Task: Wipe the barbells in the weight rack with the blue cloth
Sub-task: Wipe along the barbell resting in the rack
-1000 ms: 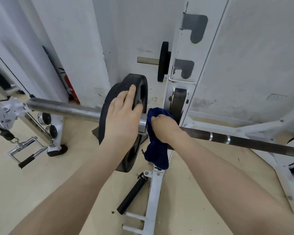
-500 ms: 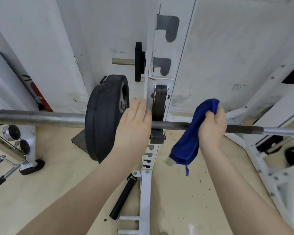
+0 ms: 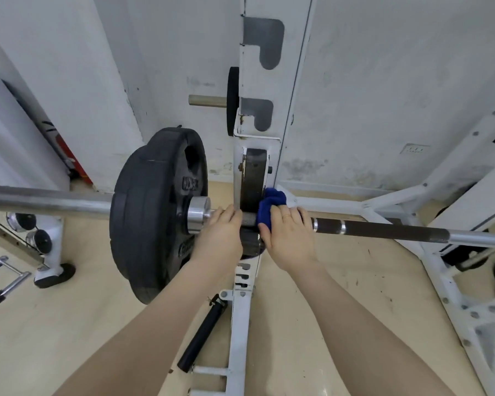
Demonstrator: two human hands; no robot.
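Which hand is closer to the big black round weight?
The left hand. It grips the bar right beside the black weight plate. The right hand is farther along the barbell, pressing the blue cloth on it.

Head-worn wide-angle view, looking down, close over barbell (image 3: 383,231)

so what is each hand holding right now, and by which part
The right hand grips the bunched blue cloth around the steel barbell shaft beside the rack upright. The left hand grips the shaft bare.
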